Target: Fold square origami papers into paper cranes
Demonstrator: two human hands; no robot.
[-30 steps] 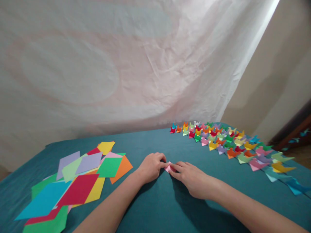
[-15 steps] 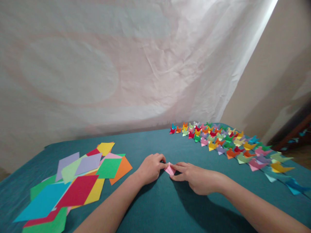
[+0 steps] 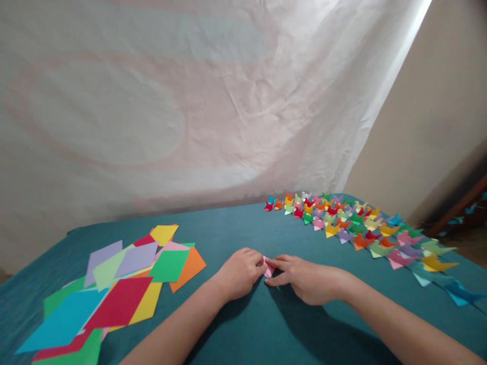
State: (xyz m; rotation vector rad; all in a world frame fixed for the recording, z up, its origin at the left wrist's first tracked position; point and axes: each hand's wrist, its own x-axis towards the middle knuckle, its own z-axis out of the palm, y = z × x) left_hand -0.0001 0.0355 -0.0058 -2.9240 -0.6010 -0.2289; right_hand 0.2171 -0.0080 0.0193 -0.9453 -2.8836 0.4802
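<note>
A small piece of pink origami paper (image 3: 269,268), folded into a pointed shape, lies on the teal tablecloth between my hands. My left hand (image 3: 242,274) is closed, its fingertips on the paper's left side and covering part of it. From the other side, my right hand (image 3: 310,279) holds the paper with forefinger and thumb, the forefinger at its upper right and the thumb by its lower edge. The remaining fingers of the right hand are curled under.
Loose coloured paper squares (image 3: 117,301) lie overlapping on the left of the teal tablecloth (image 3: 228,230). Several rows of folded paper birds (image 3: 342,223) stand along the right side. Behind the table hangs a pale fabric sheet (image 3: 213,111).
My left hand has shifted slightly to the right and down, its fingers now covering more of the pink paper's left side. The right hand stays nearly in place.
</note>
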